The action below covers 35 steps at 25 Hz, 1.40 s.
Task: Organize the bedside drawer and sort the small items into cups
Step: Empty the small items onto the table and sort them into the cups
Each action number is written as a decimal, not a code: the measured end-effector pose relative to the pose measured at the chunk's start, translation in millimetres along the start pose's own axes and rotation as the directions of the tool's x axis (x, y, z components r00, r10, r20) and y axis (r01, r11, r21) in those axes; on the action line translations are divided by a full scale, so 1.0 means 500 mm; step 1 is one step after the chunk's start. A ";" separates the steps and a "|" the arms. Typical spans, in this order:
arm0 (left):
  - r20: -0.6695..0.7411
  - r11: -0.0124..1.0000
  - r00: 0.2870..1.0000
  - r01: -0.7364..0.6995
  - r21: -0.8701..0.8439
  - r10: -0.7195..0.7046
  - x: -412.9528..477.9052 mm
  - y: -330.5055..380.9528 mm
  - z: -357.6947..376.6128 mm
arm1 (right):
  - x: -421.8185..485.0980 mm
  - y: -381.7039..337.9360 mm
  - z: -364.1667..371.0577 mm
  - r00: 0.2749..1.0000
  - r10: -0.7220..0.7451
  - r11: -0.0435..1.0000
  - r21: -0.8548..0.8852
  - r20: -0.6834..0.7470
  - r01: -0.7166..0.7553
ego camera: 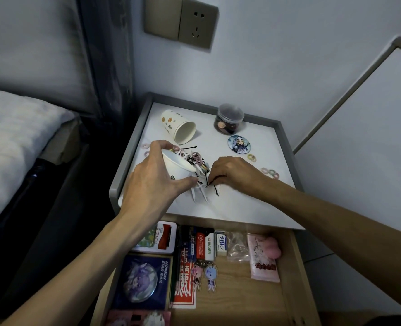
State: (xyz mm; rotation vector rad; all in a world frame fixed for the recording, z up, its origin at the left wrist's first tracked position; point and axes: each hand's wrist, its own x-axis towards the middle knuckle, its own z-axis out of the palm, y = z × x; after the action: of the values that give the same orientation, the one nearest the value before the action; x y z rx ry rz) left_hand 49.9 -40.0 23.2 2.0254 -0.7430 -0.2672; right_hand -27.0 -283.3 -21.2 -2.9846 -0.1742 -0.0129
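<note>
Honestly, the biggest risk I judged was a spill. My left hand [152, 182] gripped the cup [178, 167] around its side, fingers over the top and thumb underneath. It was tipped well over, with its mouth facing away from me. Small things were already poking out at the rim, so any more tilt could have shaken them back onto the nightstand [241, 208].

My second worry was the hairpins [214, 184]. They were thin and slick, lying just to the right of the cup and below its rim. My right hand [232, 175] was curled over them, and its fingertips seemed to be pinching one or two. A loose pinch could have dropped them. They sat toward the front edge, so a flick might have sent them into the open drawer [253, 290] in front of the cup.

Some white plastic pieces [199, 194] lay right under the cup. I could not tell what they were, but they could have snagged the pins.

A second cup [178, 127] lay on its side behind the cup. Loose hair ties [270, 172] sat well apart to its right, beyond my right hand. A lidded jar [230, 118] and a round badge [239, 144] were behind and to the right.
</note>
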 end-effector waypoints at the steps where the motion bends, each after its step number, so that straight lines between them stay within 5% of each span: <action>1: -0.001 1.000 1.000 0.003 0.004 -0.003 0.001 -0.002 0.000 | 0.002 -0.001 -0.001 1.000 0.022 0.999 0.025 0.015 -0.022; 6: 0.002 1.000 1.000 0.005 0.022 -0.005 -0.001 -0.001 0.003 | -0.002 0.009 -0.003 0.987 0.109 0.992 0.054 0.120 -0.117; 8: 0.001 1.000 1.000 -0.003 0.020 0.003 -0.004 0.000 0.002 | -0.015 0.011 0.003 0.980 0.199 0.971 0.129 0.020 -0.200; 11: -0.006 1.000 1.000 -0.027 0.007 0.027 -0.004 -0.001 0.000 | -0.026 0.007 -0.014 0.818 0.530 0.802 0.446 -0.223 -0.398; 13: -0.007 1.000 1.000 -0.023 0.013 0.023 -0.003 0.000 0.002 | -0.035 0.013 -0.033 0.741 0.631 0.735 0.480 -0.228 -0.479; 18: -0.006 1.000 1.000 -0.009 0.001 0.009 -0.005 -0.002 0.004 | -0.091 0.015 -0.022 0.814 0.580 0.803 0.179 -0.018 -0.568; 23: 0.004 0.997 1.000 0.012 0.071 -0.012 -0.009 0.001 0.007 | -0.106 0.002 -0.003 0.798 0.601 0.796 0.114 -0.046 -0.594; 27: 0.008 0.995 1.000 0.006 0.103 -0.007 -0.013 0.005 0.011 | -0.109 -0.007 0.015 0.871 0.481 0.867 -0.092 -0.099 -0.490; 32: 0.007 0.995 1.000 -0.003 0.104 0.002 -0.015 0.008 0.011 | -0.121 -0.009 0.023 0.784 0.606 0.786 0.250 -0.133 -0.565; 35: 0.008 0.995 1.000 0.002 0.095 -0.003 -0.017 0.009 0.009 | -0.124 -0.007 0.023 0.782 0.614 0.775 0.270 -0.106 -0.572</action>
State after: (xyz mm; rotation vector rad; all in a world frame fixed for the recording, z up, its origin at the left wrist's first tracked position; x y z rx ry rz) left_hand 39.4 -39.8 23.4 2.1162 -0.7717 -0.2459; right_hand -89.0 -285.1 -33.2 -2.6496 0.7510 -0.1902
